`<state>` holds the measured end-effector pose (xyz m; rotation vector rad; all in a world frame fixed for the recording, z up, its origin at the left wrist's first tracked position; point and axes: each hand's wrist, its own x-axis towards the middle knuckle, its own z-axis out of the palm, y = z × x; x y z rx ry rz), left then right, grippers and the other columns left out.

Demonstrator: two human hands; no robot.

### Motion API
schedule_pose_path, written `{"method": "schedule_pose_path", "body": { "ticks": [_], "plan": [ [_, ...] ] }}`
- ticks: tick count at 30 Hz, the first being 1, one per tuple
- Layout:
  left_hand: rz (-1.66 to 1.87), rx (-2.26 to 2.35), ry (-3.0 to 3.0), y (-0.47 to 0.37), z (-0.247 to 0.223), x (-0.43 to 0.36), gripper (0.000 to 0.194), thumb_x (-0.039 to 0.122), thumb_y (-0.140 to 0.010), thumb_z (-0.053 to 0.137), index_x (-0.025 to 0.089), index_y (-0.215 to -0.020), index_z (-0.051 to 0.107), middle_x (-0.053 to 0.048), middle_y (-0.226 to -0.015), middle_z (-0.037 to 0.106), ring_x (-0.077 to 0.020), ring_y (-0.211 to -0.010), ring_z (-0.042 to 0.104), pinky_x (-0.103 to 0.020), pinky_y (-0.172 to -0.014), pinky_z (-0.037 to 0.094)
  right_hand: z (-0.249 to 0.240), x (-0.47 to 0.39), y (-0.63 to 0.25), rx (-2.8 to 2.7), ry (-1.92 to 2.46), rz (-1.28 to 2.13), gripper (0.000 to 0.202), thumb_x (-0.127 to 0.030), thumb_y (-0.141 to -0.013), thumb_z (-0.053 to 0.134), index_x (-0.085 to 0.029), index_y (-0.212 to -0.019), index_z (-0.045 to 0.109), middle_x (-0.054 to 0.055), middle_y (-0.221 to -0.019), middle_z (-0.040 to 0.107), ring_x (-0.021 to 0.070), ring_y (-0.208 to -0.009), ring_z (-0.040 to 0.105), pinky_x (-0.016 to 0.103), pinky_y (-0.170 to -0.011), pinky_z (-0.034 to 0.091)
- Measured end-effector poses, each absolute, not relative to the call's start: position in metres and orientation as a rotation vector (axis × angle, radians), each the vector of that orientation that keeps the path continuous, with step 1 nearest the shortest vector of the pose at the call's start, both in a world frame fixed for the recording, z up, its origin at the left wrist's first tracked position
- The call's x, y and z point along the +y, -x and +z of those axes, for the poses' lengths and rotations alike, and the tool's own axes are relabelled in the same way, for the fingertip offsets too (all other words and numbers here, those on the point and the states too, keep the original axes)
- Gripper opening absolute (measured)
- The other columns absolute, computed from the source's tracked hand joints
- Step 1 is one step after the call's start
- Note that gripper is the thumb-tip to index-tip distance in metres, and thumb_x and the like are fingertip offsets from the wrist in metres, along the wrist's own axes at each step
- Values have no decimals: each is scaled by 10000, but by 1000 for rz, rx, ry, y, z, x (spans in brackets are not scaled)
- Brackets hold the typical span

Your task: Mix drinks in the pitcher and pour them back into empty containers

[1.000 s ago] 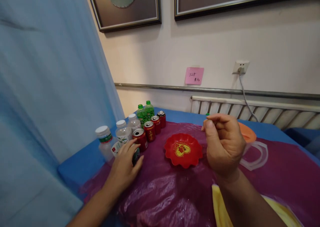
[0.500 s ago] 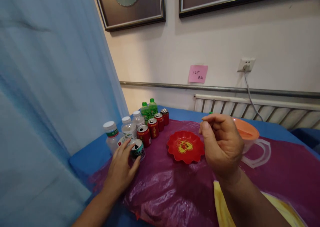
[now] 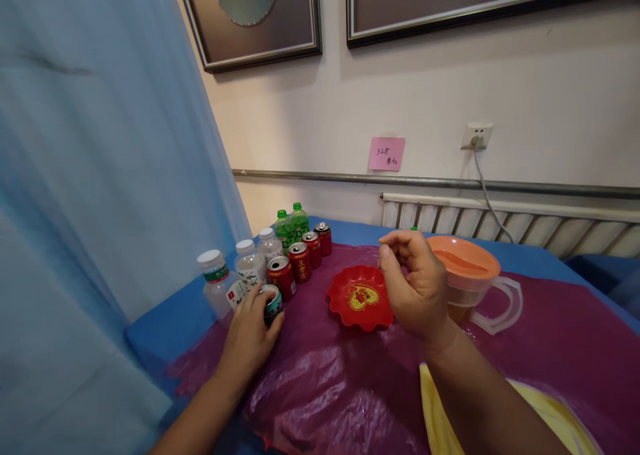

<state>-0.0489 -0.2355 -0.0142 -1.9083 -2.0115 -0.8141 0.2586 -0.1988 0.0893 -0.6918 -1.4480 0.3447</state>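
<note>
My left hand (image 3: 254, 331) is wrapped around a short dark can with a teal band (image 3: 273, 303), its thumb on the near side and fingers behind. The can stands upright on the purple plastic sheet (image 3: 320, 388). Right behind it is a row of red drink cans (image 3: 301, 263), with opened tops where they can be seen. Raised over the right edge of a red scalloped plate (image 3: 345, 295), my right hand (image 3: 420, 285) is loosely curled, thumb against the fingers. Nothing shows in it.
Clear bottles with white caps (image 3: 250, 263) and green bottles (image 3: 285, 228) line the left. An orange-lidded pitcher (image 3: 465, 258) stands behind my right wrist. A yellow cloth (image 3: 435, 408) lies under my right forearm. A blue curtain (image 3: 100, 175) hangs at left.
My left hand has closed in around the short dark can, which it was open beside before. My right hand stays curled, now overlapping the plate's edge. The view has shifted slightly.
</note>
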Motion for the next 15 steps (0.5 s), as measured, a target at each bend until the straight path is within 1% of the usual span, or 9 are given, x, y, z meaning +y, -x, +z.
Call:
{"method": "schedule_pose_path", "body": {
  "ticks": [4,7,10,12,14,15],
  "plan": [
    [-847,-1973,1866,50,-16,-236,331,374,-860,576,194,-1135,619,-173,-1396,595,-374,-1281,570,-572,-1066,475,89,-194,-258,-1506,700,359,60,-205,-951,542,-215,-996,580,-37,-746,611,102,-616,549,242,-590,425],
    [-898,-1915,1858,47,-14,-239,420,383,-846,600,157,-1199,583,-201,-1387,578,-387,-1292,553,-585,-1082,460,87,-190,-255,-1578,723,471,49,-232,-947,544,-215,-985,571,-29,-763,630,108,-627,569,251,-610,440],
    [-979,-1845,1885,33,-3,-242,530,394,-841,629,162,-1306,524,-186,-1404,550,-379,-1311,537,-578,-1097,459,85,-188,-247,-1684,754,661,71,-277,-919,589,-220,-959,574,-20,-790,651,123,-658,600,265,-631,465],
    [-1039,-1793,1926,16,10,-243,595,390,-838,651,194,-1372,479,-164,-1425,532,-368,-1337,520,-576,-1112,452,82,-188,-242,-1762,762,770,136,-297,-885,639,-222,-984,583,-2,-861,685,146,-743,645,294,-699,502],
    [-1096,-1735,1993,-5,24,-241,645,365,-837,664,218,-1421,434,-153,-1453,504,-355,-1364,501,-568,-1132,439,80,-189,-237,-1838,788,821,271,-330,-845,699,-225,-1073,595,39,-1033,717,195,-938,680,363,-847,522],
    [-1119,-1701,2039,-16,30,-239,667,346,-834,666,226,-1439,414,-149,-1464,489,-348,-1375,493,-560,-1139,437,79,-189,-236,-1871,808,831,368,-348,-819,733,-230,-1139,593,62,-1142,708,226,-1055,669,406,-925,507]
  ]
}}
